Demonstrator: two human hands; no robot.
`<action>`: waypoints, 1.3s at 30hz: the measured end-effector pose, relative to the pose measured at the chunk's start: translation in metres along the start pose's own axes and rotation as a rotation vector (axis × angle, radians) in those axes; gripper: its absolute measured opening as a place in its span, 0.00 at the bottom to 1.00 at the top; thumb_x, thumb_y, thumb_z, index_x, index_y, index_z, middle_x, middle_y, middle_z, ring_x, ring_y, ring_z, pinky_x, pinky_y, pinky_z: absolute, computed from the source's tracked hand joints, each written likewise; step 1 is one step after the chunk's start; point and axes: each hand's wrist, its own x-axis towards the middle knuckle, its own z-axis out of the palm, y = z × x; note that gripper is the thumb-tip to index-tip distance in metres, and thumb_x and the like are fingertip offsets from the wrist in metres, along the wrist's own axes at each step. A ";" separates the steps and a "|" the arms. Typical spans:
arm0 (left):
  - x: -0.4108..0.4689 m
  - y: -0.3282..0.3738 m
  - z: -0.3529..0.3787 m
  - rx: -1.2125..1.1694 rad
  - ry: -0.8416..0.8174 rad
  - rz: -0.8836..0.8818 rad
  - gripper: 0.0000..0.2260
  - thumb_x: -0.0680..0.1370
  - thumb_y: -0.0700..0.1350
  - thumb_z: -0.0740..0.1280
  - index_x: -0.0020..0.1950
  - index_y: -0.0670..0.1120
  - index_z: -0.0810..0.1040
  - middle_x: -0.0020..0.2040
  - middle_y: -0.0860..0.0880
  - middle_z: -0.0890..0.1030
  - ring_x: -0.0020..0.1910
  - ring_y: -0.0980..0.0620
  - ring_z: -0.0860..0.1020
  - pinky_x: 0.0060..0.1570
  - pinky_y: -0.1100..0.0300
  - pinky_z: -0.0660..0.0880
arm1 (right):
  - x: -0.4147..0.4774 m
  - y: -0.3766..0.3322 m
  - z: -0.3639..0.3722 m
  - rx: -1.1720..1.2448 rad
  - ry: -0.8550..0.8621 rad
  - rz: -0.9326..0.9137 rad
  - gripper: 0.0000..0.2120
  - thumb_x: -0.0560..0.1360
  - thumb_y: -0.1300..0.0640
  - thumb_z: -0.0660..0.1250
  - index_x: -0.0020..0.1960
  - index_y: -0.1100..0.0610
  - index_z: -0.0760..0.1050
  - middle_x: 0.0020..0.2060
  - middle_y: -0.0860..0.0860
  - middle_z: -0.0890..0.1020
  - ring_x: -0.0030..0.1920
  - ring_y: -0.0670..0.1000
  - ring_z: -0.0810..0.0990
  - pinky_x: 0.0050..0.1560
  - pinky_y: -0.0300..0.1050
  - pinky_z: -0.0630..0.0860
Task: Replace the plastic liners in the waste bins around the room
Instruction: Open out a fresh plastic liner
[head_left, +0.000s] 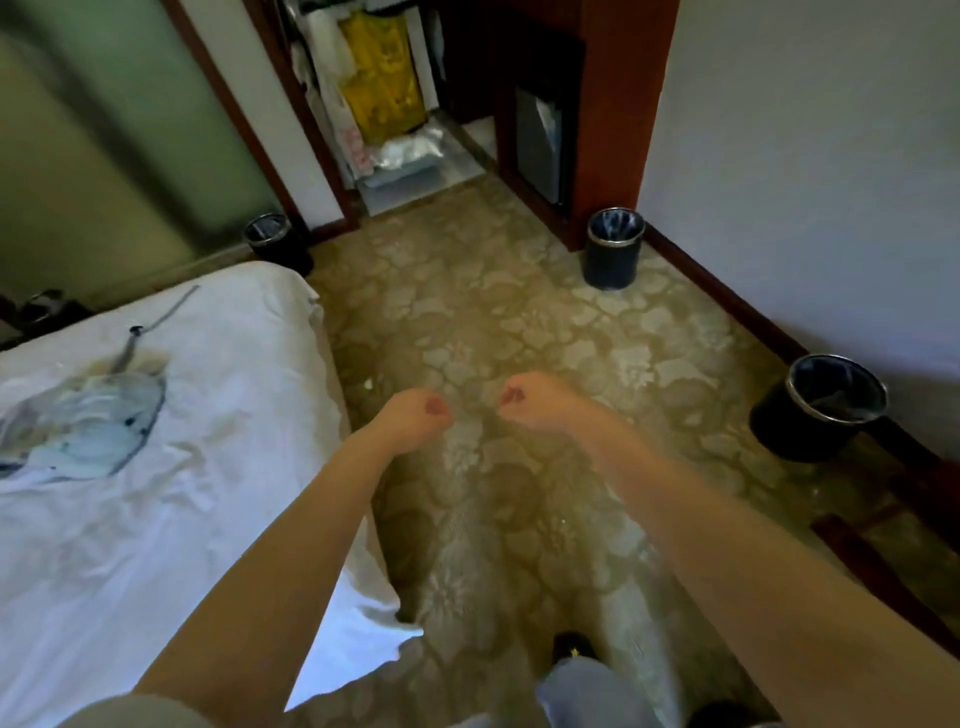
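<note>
Both my hands are clenched into fists with nothing in them, the left hand (415, 415) and right hand (530, 402) side by side over the carpet (498, 322). The nearest bin (826, 408) stands upright against the wall at about 3 o'clock from my right hand, so I judge that hand the nearer one for it. A second bin (615, 247) stands farther off at 1 o'clock beside the wooden cabinet (613, 104), and a third bin (278, 241) at 11 o'clock has its base cut off by the bed (156, 519) corner. At 9 o'clock a crumpled bluish plastic sheet (88, 421) lies on the bed, possibly a liner. I cannot tell how any bin is lined; the interiors are dark and blurred.
</note>
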 end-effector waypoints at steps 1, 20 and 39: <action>0.018 0.002 -0.013 -0.012 0.014 0.002 0.05 0.79 0.45 0.65 0.47 0.44 0.76 0.45 0.47 0.76 0.45 0.50 0.74 0.46 0.60 0.71 | 0.024 -0.003 -0.010 0.013 0.006 -0.005 0.11 0.78 0.53 0.65 0.58 0.55 0.78 0.54 0.51 0.79 0.56 0.53 0.77 0.57 0.47 0.76; 0.425 -0.111 -0.301 -0.175 0.143 -0.072 0.04 0.79 0.44 0.63 0.47 0.45 0.75 0.43 0.46 0.75 0.39 0.53 0.71 0.37 0.69 0.65 | 0.506 -0.162 -0.166 -0.235 -0.016 -0.110 0.12 0.79 0.53 0.64 0.59 0.58 0.78 0.56 0.53 0.80 0.58 0.54 0.77 0.56 0.46 0.74; 0.910 -0.024 -0.566 -0.080 0.204 -0.004 0.09 0.77 0.48 0.67 0.55 0.46 0.79 0.52 0.49 0.79 0.51 0.51 0.77 0.50 0.58 0.75 | 0.977 -0.218 -0.439 -0.122 0.090 -0.131 0.09 0.77 0.52 0.66 0.55 0.51 0.78 0.52 0.50 0.79 0.53 0.52 0.78 0.54 0.48 0.77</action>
